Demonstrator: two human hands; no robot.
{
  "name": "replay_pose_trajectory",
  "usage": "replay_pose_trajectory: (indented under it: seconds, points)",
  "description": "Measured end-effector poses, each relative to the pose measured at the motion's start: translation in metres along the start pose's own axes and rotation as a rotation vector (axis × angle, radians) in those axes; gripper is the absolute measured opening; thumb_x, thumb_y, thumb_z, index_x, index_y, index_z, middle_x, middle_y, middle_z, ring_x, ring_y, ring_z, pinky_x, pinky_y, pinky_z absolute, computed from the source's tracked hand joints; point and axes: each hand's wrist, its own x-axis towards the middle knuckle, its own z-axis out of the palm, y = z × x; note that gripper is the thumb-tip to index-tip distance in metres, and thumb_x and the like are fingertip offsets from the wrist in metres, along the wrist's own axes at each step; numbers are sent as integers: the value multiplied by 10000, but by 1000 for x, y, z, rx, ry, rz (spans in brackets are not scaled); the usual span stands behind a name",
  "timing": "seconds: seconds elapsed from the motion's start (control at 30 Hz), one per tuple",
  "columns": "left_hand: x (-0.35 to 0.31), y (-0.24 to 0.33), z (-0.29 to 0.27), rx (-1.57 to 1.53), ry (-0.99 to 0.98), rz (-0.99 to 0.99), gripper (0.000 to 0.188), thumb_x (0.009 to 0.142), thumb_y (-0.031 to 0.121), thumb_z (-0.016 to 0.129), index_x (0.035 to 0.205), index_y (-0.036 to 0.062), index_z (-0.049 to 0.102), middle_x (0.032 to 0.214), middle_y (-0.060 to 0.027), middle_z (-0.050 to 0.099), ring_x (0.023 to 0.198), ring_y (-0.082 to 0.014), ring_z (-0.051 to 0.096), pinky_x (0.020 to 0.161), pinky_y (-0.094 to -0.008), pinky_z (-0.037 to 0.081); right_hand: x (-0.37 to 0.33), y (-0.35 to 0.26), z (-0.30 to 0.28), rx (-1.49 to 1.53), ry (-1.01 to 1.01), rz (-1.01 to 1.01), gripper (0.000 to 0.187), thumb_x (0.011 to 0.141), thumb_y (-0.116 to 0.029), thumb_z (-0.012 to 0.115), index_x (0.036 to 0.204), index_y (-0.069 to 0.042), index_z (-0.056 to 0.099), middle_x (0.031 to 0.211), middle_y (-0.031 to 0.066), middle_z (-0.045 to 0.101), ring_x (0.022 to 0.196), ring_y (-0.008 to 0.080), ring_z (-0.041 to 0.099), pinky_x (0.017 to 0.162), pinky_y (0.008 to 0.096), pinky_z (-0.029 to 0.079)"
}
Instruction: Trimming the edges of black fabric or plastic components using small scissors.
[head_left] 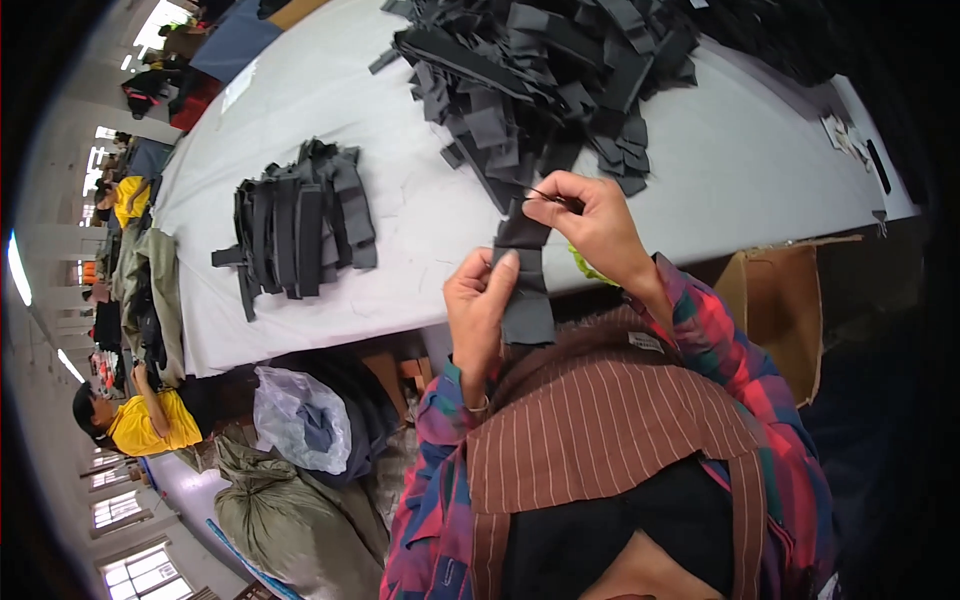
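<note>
A dark grey fabric strip (527,315) with cross seams hangs over the near table edge, in front of my apron. My left hand (480,300) pinches it about midway, thumb on top. Just beyond, at the strip's upper end, my right hand (597,225) is closed on a thin black tool, partly covered by the fingers, so its exact kind is unclear. Its narrow end points left, next to the cloth. Farther back lies a loose heap of similar dark strips (490,125). To the left, several strips sit side by side in a neater pile (300,225).
The white-covered table (410,290) spans the space before me. A cardboard box (790,320) stands to the right below it. On the left are a clear plastic bag (300,420), a green sack (290,510) and a person in a yellow shirt (155,425).
</note>
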Motion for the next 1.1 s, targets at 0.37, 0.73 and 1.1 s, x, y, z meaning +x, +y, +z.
replay_pose_trajectory:
  seconds: [0.37,0.73,1.1]
  points:
    - [3,-24,-12,-103,15,41,116,946,105,565,901,18,627,806,34,612,682,-8,487,597,-163,372,-40,21,6,-193,-127,-311,176,731,87,655,881,-4,667,748,61,581,663,156,558,600,261,432]
    - [5,-26,-19,-91,34,28,166,952,139,555,894,11,643,746,65,531,648,-11,415,580,-185,337,-37,16,0,-370,-199,-356,268,667,49,670,905,-71,690,736,71,585,643,214,571,564,302,440]
    - [6,-19,-12,-113,40,-76,128,947,134,572,925,18,621,779,36,598,662,-16,504,603,-177,404,-13,6,-23,-879,-72,-604,206,750,-246,707,944,-185,676,787,-37,592,718,175,550,640,316,374]
